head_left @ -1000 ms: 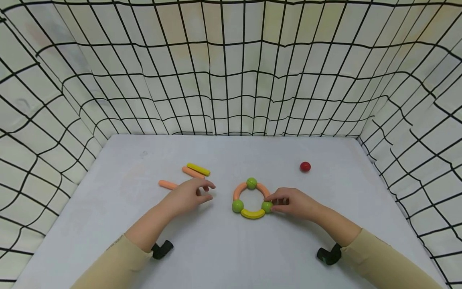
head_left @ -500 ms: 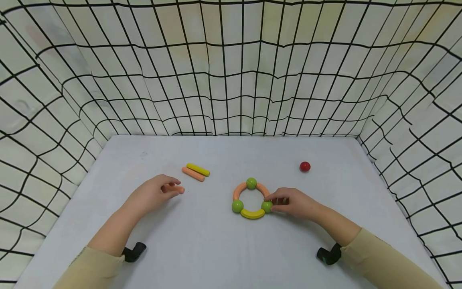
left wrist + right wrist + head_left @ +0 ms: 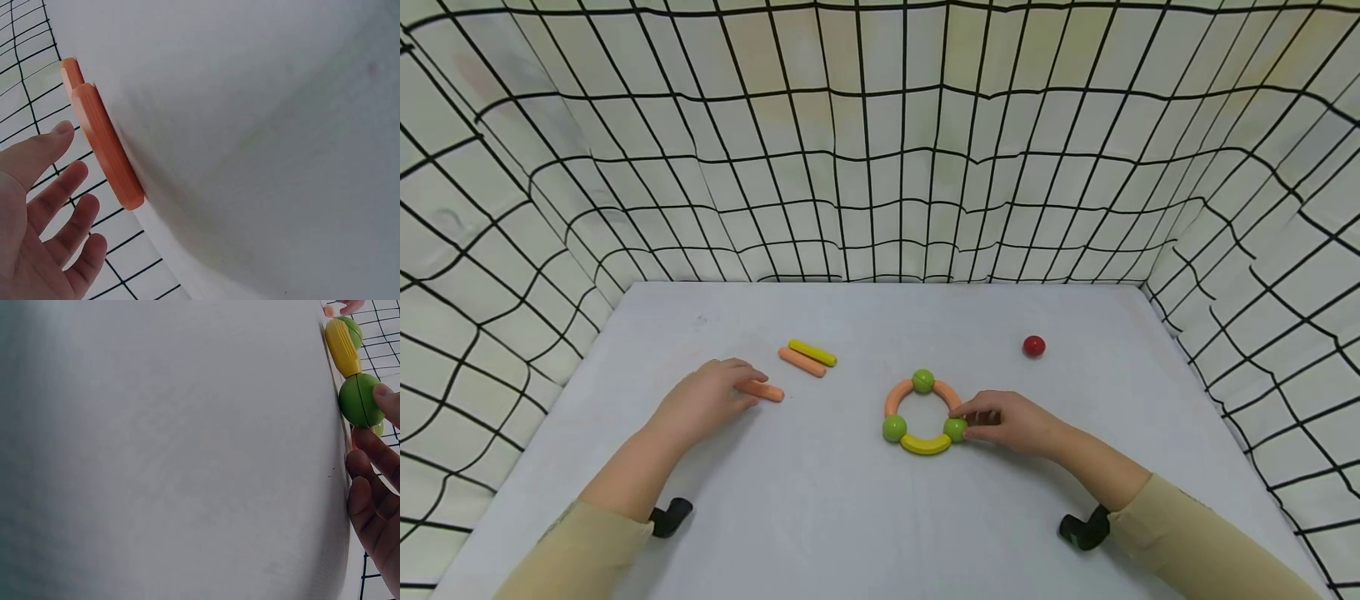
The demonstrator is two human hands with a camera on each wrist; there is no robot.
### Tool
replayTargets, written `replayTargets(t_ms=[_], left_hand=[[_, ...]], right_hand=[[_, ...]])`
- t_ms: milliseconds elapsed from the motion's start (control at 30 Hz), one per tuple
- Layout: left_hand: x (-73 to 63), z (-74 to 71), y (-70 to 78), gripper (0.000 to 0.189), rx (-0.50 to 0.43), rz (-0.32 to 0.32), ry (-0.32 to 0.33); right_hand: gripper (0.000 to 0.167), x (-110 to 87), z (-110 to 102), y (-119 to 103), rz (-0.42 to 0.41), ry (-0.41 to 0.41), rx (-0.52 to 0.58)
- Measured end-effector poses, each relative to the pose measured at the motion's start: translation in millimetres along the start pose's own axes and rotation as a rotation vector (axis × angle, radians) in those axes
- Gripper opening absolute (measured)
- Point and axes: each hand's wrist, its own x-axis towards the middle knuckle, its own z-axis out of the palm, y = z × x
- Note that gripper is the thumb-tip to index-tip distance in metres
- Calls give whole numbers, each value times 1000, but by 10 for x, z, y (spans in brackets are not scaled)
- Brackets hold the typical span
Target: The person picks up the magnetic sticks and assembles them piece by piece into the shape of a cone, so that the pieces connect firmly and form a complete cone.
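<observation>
In the head view my left hand (image 3: 703,400) hovers over a straight orange stick (image 3: 760,390), hiding its left end. The left wrist view shows the thumb and loosely bent fingers spread beside this orange stick (image 3: 109,150), with a gap between. My right hand (image 3: 1018,425) pinches a green ball (image 3: 955,429) of a ring toy between thumb and forefinger. That ring toy (image 3: 925,444) lies flat, made of green balls joined by two curved orange pieces and one curved yellow piece. In the right wrist view the thumb presses on the green ball (image 3: 360,400) beside the yellow piece (image 3: 342,347).
Beyond the left hand lie a second orange stick (image 3: 802,362) and a yellow stick (image 3: 812,352), side by side. A red ball (image 3: 1033,346) sits at the back right. Black netting (image 3: 880,158) over white walls encloses the white table (image 3: 880,533).
My left hand has moved left, away from the middle, to the nearer orange stick; over the last half second its fingers shifted slightly on it. The right hand and ring toy have stayed put.
</observation>
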Motion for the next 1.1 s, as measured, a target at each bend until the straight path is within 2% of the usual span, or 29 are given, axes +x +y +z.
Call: replayTargets(t_ms=[233, 500, 733, 900, 1100], left_hand=[[78, 42, 35, 29, 151, 85, 24], [119, 95, 31, 24, 205, 93, 23], [138, 113, 20, 18, 215, 119, 34], [142, 109, 27, 19, 219, 120, 16], [130, 80, 96, 21, 140, 104, 7]], right_hand=[[32, 2, -1, -3, -2, -4, 8], [32, 1, 13, 19, -6, -2, 17], [32, -10, 15, -2, 11, -4, 30], [32, -5, 2, -6, 7, -4, 24], [32, -1, 0, -2, 12, -6, 25]])
